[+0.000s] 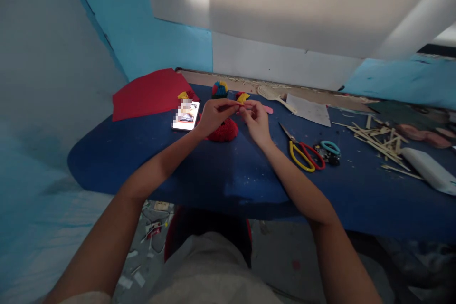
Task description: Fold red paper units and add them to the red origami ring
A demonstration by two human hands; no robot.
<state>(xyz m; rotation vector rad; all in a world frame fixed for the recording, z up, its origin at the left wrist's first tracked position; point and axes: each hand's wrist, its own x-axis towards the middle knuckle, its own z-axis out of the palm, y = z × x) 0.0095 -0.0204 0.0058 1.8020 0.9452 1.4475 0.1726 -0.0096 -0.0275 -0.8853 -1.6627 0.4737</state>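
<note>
My left hand (216, 115) and my right hand (257, 121) meet over the back of the table, fingertips pinched close together. A small yellow piece (242, 98) shows right at the fingertips, with dark red behind it; its exact kind is too small to tell. Below the hands lies a red, rough-textured rounded piece (223, 131), partly covered by my left hand. A lit phone (185, 116) rests just left of my left hand. Behind the hands stands a round blue, yellow and red piece (220, 89).
Scissors (302, 154) with one yellow and one red handle lie right of my right forearm, beside a small teal-handled tool (330, 147). Farther right are scattered wooden sticks (383, 140) and a white bottle-like object (429, 168). Red sheet (146, 95), pale brush (272, 95) and white paper (309, 110) lie at the back.
</note>
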